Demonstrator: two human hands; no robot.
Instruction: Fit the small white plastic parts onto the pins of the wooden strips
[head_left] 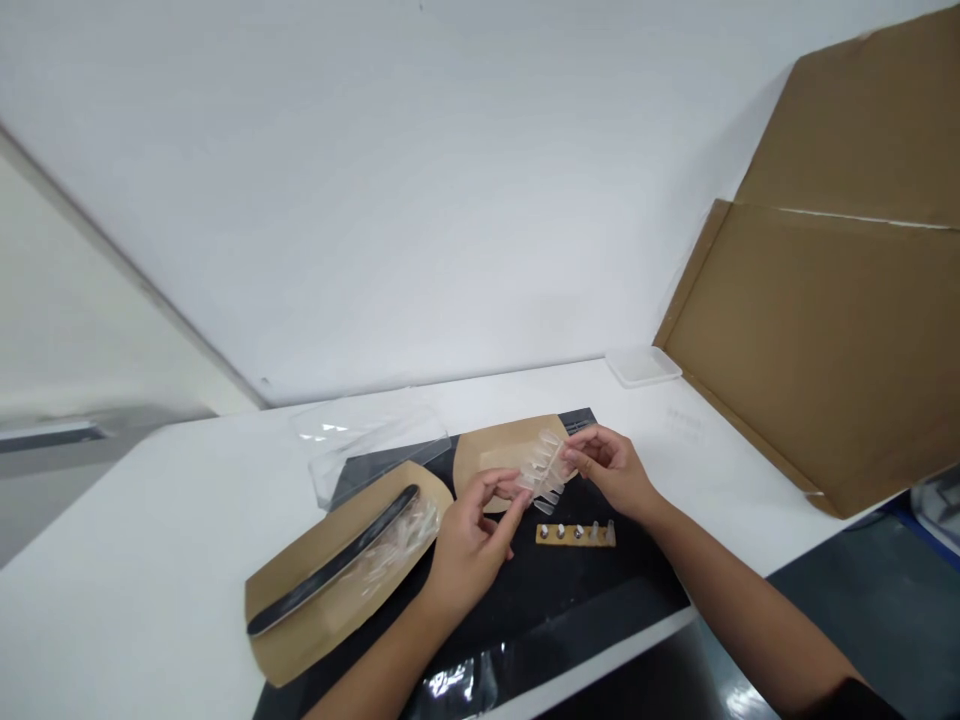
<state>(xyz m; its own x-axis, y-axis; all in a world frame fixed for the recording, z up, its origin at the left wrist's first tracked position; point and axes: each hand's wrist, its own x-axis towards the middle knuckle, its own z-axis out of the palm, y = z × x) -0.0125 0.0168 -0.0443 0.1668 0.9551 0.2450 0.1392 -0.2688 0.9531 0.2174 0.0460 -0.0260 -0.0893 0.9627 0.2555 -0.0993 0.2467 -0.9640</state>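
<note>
Between my hands is a strip of clear false nail tips [544,465], joined along a thin stem. My left hand [480,530] pinches its left end between thumb and fingers. At its upper right end, the fingertips of my right hand [607,465] are closed on it. Just below sits a small wooden nail stand [576,536] with several metal posts; clear tips stand on its two right-hand places. To the left, a black nail file [334,560] lies on a brown card tray [292,580], beside a pile of loose clear tips [401,535].
A black mat [570,600] covers the front of the white table [187,520]. Behind my hands lies another brown card piece [480,450]. Clear plastic covers [375,435] stand at the back left, a shallow translucent lid [643,366] at the back right. An open cardboard box [817,340] rises on the right.
</note>
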